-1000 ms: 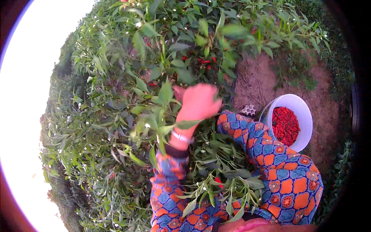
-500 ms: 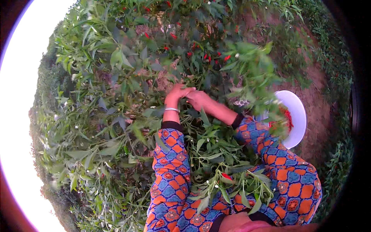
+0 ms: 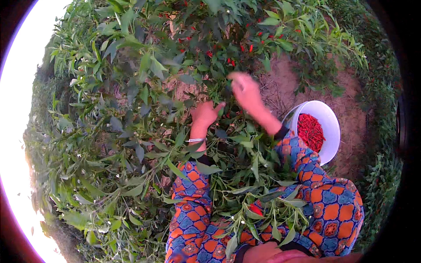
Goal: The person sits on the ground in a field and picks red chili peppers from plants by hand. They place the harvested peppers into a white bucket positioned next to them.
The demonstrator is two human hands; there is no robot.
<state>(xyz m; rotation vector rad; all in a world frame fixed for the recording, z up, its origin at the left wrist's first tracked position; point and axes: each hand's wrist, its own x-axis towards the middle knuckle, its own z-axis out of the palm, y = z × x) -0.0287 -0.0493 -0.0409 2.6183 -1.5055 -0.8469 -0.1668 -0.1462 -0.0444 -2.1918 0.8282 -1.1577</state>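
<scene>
My left hand (image 3: 205,115) is among the stems of a chilli plant (image 3: 144,144), its fingers curled in and the thumb pointing right. Whatever lies inside its fingers is hidden. Up and to its right, my right hand (image 3: 246,91) is apart from it and smeared by motion, just below the leaves. Several ripe red chillies (image 3: 231,62) hang beyond both hands. Close to my chest, one red chilli (image 3: 256,209) shows among leaves that overlap my patterned sleeves.
To the right of my right forearm, a white bucket (image 3: 332,131) stands on bare brown soil (image 3: 280,79) with many red chillies (image 3: 310,133) inside. Dense leafy branches surround my arms, and another row of plants (image 3: 383,184) runs along the right edge.
My right hand has left my left hand and moved up and to the right. Leaves that covered part of the bucket have shifted away, so its chillies now show. The left hand dropped slightly.
</scene>
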